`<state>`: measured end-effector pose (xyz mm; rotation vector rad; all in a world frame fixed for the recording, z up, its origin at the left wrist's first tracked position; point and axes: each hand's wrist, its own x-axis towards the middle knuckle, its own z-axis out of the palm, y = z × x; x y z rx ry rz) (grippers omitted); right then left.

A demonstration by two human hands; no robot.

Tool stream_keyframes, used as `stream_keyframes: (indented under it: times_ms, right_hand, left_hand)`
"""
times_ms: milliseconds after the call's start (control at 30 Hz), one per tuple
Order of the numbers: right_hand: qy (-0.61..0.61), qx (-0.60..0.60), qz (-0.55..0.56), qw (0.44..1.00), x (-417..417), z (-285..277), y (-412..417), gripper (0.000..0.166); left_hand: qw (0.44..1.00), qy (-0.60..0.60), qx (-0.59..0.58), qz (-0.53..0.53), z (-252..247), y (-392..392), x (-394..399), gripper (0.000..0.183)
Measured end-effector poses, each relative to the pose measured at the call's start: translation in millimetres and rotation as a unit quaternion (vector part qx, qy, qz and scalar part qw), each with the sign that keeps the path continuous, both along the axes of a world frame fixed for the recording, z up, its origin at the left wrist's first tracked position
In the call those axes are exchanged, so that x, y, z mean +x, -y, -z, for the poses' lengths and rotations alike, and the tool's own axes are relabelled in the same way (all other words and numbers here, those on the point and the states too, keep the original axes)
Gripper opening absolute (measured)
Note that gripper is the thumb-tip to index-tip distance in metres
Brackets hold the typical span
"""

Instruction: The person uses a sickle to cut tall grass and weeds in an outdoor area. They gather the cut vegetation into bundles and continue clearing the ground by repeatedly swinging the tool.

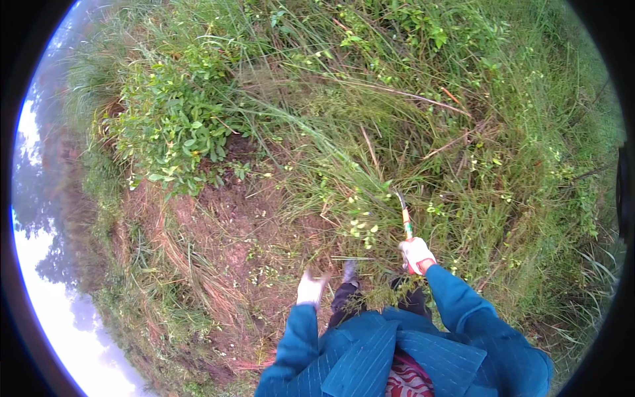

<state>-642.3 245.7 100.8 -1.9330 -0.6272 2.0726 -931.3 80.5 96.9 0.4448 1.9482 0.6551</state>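
Observation:
My right hand (417,254), in a white work glove with red parts, is closed on the handle of a sickle (407,221). The curved metal blade points away from me into tall green grass (347,164). My left hand (312,288), gloved in white and somewhat blurred, is held low in front of me, left of my feet. Its fingers look apart, and nothing shows in it. Some thin green stems (353,258) lie between the two hands, near my shoe (350,273).
A leafy green bush (183,129) grows at the upper left beside bare reddish soil (228,213). Cut, dry grass (198,273) lies in a heap on the left. Long dry stalks (426,100) cross the dense grass ahead.

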Motion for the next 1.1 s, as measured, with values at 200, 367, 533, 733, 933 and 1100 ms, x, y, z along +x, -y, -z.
stream_keyframes:
  times_ms: [200,367,533,733,933,1100]
  right_hand:
    - [0.119,0.043,-0.051,0.991,42,-52,56,0.012]
    - [0.127,0.001,0.026,0.992,99,-70,94,0.013]
    - [0.173,0.176,-0.29,0.925,138,-2,102,0.02]
    - [0.098,-0.005,-0.281,0.955,138,-9,27,0.023]
    - [-0.01,-0.122,-0.069,0.99,78,-16,42,0.016]
    - [0.064,-0.108,-0.032,0.992,148,-151,102,0.017]
  left_hand:
    - [0.994,0.058,0.089,-0.001,3,-204,88,0.115]
    - [0.99,0.004,0.143,-0.01,52,-276,132,0.123]
    - [0.988,0.102,0.071,-0.093,120,-297,106,0.06]
    - [0.983,0.174,0.015,-0.058,77,-284,169,0.045]
    - [0.987,0.134,0.055,-0.064,163,-203,130,0.054]
    - [0.936,0.271,0.065,-0.216,138,-189,159,0.048]
